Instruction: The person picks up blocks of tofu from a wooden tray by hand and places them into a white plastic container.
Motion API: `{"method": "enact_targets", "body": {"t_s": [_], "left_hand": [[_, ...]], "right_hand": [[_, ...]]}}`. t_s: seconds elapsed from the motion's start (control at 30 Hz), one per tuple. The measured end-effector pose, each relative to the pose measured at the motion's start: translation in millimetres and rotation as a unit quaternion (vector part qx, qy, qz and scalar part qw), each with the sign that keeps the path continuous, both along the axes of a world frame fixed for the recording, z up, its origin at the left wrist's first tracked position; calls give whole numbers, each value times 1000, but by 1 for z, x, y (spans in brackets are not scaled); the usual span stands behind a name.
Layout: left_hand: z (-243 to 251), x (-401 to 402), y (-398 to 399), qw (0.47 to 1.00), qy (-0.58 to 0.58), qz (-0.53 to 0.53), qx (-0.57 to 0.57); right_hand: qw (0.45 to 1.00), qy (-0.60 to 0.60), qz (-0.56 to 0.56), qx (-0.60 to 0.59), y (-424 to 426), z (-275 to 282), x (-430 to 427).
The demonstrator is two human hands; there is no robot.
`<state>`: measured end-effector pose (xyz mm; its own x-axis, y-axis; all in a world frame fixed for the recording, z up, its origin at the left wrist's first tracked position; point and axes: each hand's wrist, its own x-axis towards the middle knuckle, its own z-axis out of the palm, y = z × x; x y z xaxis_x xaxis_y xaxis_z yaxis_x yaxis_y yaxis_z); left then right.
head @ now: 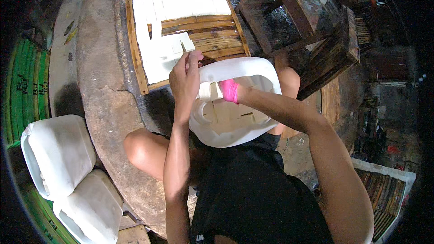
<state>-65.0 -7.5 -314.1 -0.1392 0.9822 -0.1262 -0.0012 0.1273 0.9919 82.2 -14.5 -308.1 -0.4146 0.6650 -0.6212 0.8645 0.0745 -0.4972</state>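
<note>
A cut-open white plastic jug (234, 139) sits tilted at my lap, with pale, tofu-like blocks (230, 115) inside. My right hand (229, 90), with a pink covering, reaches into its opening beside a cream block (215, 91). The jug's rim and handle partly hide its fingers, so its hold is unclear. My left hand (185, 81) is over the jug's left side, fingertips just below small white blocks (183, 43) on a bamboo-slatted rack (217, 40). Its palm faces away from view. Rows of white blocks (186, 1) cover the rack's far and left parts.
Two white plastic jugs (62, 156) stand at the left beside green stacked crates or boards (25, 91) bearing writing. A dark wooden stool (298, 10) lies at the upper right, near a dark wooden piece (329, 54). Slatted racks (383, 193) lie at the lower right.
</note>
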Motion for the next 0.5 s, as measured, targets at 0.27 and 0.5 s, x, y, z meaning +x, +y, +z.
{"method": "enact_targets", "body": {"t_s": [0.27,0.5], "left_hand": [[0,0,0,999,35,-12,5],[2,-4,-1,998,62,0,28]], "right_hand": [[1000,-18,-25,-3,-4,-6,-6],[999,-23,-35,-15,-4,-1,6]]}}
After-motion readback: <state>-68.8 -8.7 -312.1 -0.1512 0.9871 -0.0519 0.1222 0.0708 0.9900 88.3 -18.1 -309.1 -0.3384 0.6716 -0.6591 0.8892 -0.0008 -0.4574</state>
